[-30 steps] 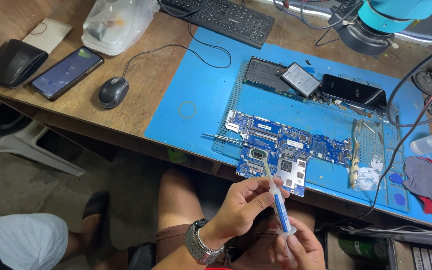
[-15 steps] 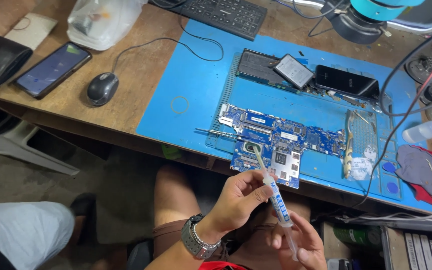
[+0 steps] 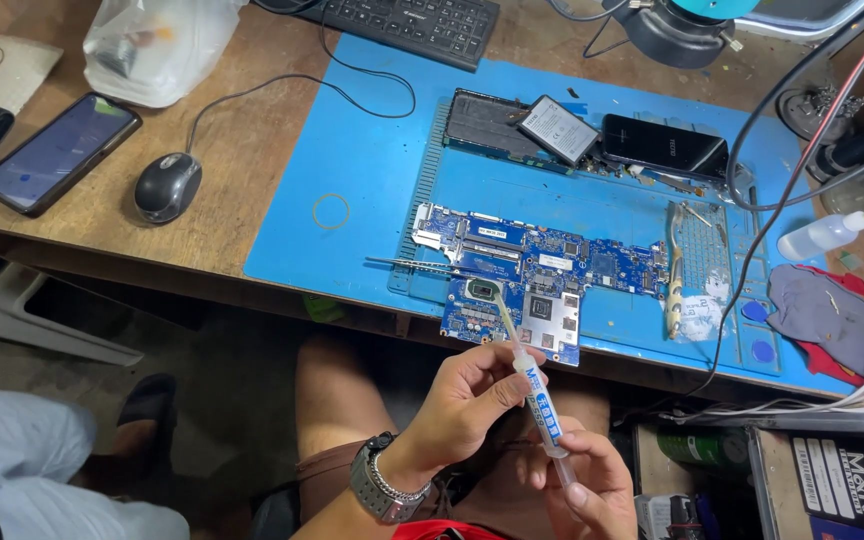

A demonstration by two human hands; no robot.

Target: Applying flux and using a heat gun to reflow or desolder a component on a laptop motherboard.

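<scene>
Syringe (image 3: 537,400): barrel pinched in the closed fingers of the left hand (image 3: 472,400), plunger end gripped by the curled right hand (image 3: 592,490), tip laid at the chip (image 3: 484,290) on the board (image 3: 542,275). Board is set on the blue mat (image 3: 372,180), tweezers (image 3: 412,265) touching its left edge. Farther off, mouse (image 3: 165,186), phone (image 3: 57,152) and keyboard (image 3: 407,25) are placed on the desk (image 3: 242,140).

The scene was brightly and evenly lit from above, with soft, short shadows. The blue mat (image 3: 372,190) showed mild sheen but no harsh glare, and the dark phone (image 3: 56,152) at far left reflected a faint bluish glow. The space under the desk (image 3: 222,150) was dim. Focus was sharp at the centre; the near hands looked slightly soft, and the edges bowed slightly.
</scene>
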